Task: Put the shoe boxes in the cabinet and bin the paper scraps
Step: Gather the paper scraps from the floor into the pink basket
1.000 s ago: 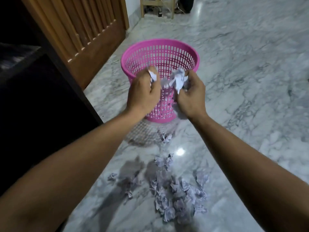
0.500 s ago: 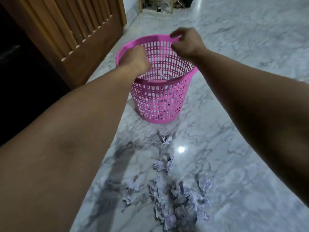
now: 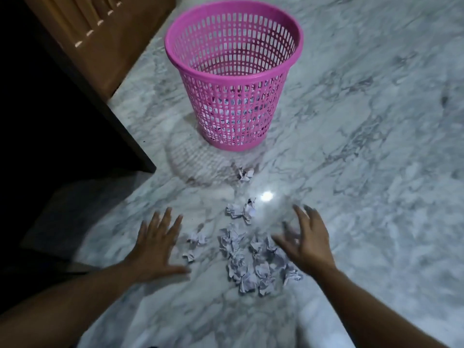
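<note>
Head view: I look down on a marble floor (image 3: 364, 172).
Left hand (image 3: 157, 249): I see it palm down, fingers spread, holding nothing, just left of the scraps.
Right hand (image 3: 305, 243): fingers spread and blurred, holding nothing, at the right edge of the pile.
Scraps (image 3: 251, 259): crumpled paper heaped between my hands; a few lie apart, toward the bin.
Bin (image 3: 233, 79): pink mesh, upright, beyond the pile; paper shows through its lower wall.
Door (image 3: 105, 38): wooden, left of the bin.
Shoe boxes: I cannot see them.
</note>
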`<state>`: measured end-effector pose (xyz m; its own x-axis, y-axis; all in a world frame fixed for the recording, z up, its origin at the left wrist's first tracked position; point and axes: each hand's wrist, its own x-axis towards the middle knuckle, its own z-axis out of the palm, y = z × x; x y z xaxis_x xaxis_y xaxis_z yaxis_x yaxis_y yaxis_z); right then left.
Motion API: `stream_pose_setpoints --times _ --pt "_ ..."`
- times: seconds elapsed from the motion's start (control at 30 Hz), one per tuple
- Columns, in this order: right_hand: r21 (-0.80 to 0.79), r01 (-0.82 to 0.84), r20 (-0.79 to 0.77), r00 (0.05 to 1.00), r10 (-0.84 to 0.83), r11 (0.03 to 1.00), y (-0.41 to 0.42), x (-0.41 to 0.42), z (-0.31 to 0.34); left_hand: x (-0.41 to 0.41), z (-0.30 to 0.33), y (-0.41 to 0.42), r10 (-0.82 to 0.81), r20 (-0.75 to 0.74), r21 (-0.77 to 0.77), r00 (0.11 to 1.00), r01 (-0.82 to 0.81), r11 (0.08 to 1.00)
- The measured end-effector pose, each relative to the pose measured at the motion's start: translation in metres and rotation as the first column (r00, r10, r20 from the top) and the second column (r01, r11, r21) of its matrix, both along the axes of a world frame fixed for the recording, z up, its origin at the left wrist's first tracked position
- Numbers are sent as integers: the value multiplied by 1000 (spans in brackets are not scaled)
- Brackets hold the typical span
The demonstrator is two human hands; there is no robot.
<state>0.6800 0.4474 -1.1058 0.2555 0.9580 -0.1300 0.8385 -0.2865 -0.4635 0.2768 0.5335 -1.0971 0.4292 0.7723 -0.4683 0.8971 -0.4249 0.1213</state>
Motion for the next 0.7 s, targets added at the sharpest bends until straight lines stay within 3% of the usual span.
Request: stream_pose_setpoints --times 0.07,0.13,0.23,0.4,0.6,0.7 --pt "-137 50 -43 997 -57 989 -37 3 -18 -8 -11 -22 -61 -14 -53 998 60 997" --pt "-182 -103 -45 994 96 978 -48 2 -24 8 -15 -28 -143 76 -47 987 147 988" --pt "-177 -285 -49 959 281 942 -34 -10 -19 51 -20 -22 -117 235 3 965 120 993" --pt "-261 -475 114 849 516 840 -16 -51 -25 115 -34 -21 -282 236 127 930 258 958" --pt "-89 -449 201 866 458 889 -5 -70 -34 139 -44 -25 -278 322 268 905 195 944" --pt "-107 -431 117 890 442 896 4 -60 -32 143 -42 -18 -257 373 256 892 168 952"
